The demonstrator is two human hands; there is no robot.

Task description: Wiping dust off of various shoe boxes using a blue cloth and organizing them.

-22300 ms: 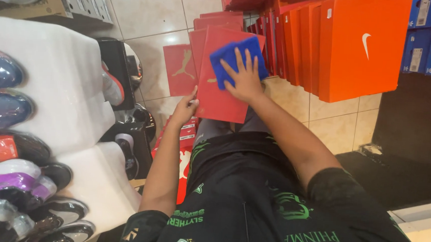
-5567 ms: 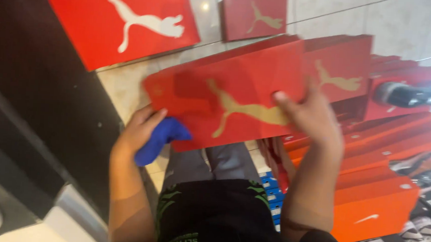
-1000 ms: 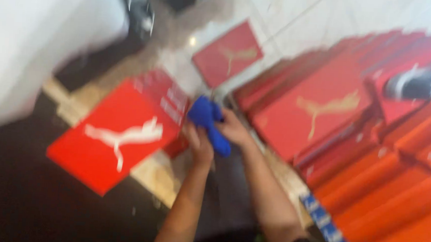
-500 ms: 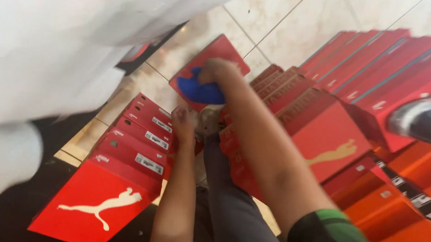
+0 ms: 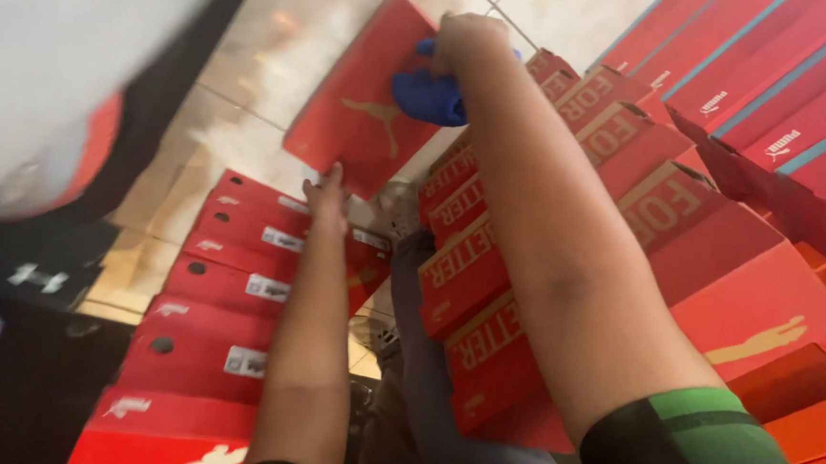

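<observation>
A flat red shoe box (image 5: pixel 363 114) with a gold animal logo lies on the tiled floor ahead of me. My right hand (image 5: pixel 463 44) presses a blue cloth (image 5: pixel 428 96) onto its far right edge, fingers closed over the cloth. My left hand (image 5: pixel 325 196) reaches out lower down and touches the near edge of that same red box, fingers together and flat. My grey trouser leg (image 5: pixel 424 357) shows between my two arms.
A row of red boxes (image 5: pixel 238 288) with white end labels lies by my left arm. More red boxes (image 5: pixel 487 265) with gold lettering stand on edge under my right arm, orange and red ones (image 5: pixel 784 102) beyond. A white display shelf (image 5: pixel 51 57) rises at left over beige tiles (image 5: pixel 281 42).
The view has tilted closer over the boxes. My right hand with the blue cloth has slid toward the far right side of the flat red box; my left hand stays at its near edge.
</observation>
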